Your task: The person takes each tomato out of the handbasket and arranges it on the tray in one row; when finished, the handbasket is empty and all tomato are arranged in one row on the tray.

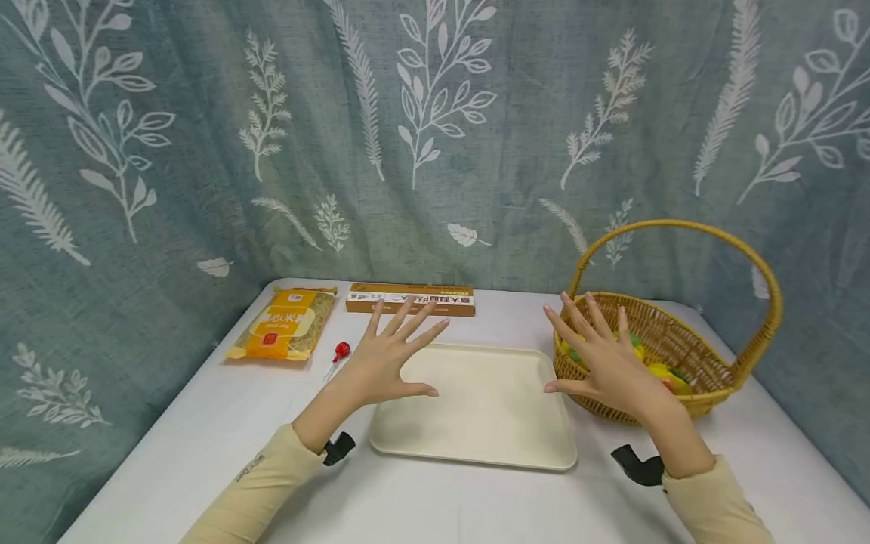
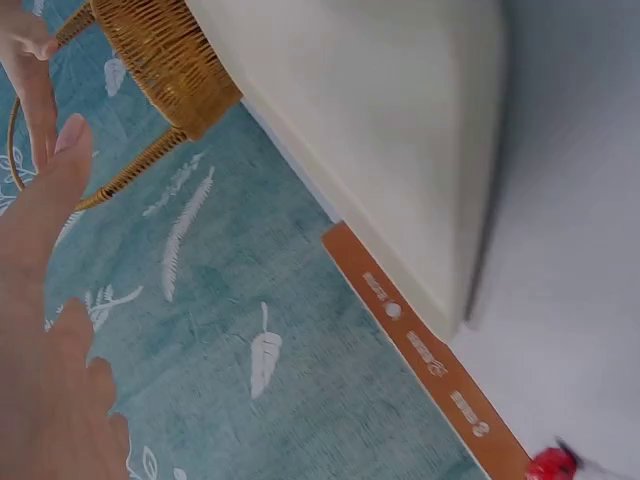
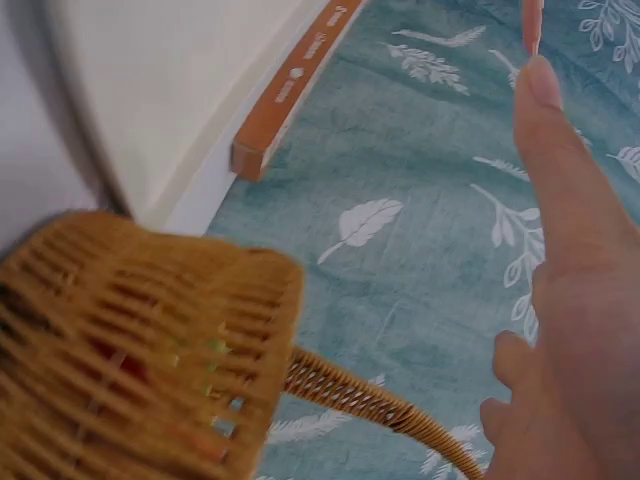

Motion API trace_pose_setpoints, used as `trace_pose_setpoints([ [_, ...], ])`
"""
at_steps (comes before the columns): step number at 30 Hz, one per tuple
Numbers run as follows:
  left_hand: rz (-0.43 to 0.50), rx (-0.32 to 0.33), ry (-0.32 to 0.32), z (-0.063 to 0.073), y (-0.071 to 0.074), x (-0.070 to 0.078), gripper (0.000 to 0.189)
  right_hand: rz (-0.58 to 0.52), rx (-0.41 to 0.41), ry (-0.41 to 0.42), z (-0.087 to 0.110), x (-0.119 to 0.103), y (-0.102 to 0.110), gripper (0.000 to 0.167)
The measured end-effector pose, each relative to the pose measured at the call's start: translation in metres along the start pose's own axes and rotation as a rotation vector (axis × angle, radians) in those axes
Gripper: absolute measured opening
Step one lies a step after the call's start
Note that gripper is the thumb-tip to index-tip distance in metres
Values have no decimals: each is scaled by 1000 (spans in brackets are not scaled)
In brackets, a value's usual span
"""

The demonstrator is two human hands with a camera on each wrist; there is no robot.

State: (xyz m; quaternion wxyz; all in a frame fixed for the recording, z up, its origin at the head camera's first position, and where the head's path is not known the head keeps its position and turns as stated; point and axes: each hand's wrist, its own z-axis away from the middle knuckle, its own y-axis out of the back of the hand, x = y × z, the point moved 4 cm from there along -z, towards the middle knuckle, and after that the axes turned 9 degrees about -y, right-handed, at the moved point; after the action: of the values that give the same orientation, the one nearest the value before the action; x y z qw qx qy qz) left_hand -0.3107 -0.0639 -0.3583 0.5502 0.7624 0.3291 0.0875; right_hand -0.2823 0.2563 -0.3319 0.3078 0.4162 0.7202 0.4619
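Both hands are raised with fingers spread and nothing held. In the head view my left hand [image 1: 387,366] hovers over the left edge of a cream rectangular tray [image 1: 476,408]. My right hand [image 1: 608,366] is up in front of a wicker basket [image 1: 686,332] with a tall arched handle, overlapping its left side. Yellow and green items [image 1: 669,378] lie inside the basket, partly hidden by that hand. The left wrist view shows the left hand [image 2: 45,330] edge-on, with the tray beside it. In the right wrist view the right hand [image 3: 580,300] is held beyond the basket [image 3: 150,340].
At the back left lies a yellow bag of grain-like food [image 1: 288,325]. A red-wrapped lollipop [image 1: 342,350] is next to it on the white table [image 1: 435,506]. Behind the tray sits a long brown-and-white box [image 1: 411,299]. A patterned blue-green curtain [image 1: 503,151] hangs around the table.
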Motion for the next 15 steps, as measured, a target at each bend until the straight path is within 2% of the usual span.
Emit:
trace_pose_setpoints([
  [6,102,-75,27,22,-4,-14,109,-46,2,2,3,14,3,106],
  [10,178,-168,66,37,-8,-24,112,-68,-8,-4,4,22,4,104],
  [15,338,-252,113,50,-14,-34,117,-142,-57,-45,5,35,8,102],
])
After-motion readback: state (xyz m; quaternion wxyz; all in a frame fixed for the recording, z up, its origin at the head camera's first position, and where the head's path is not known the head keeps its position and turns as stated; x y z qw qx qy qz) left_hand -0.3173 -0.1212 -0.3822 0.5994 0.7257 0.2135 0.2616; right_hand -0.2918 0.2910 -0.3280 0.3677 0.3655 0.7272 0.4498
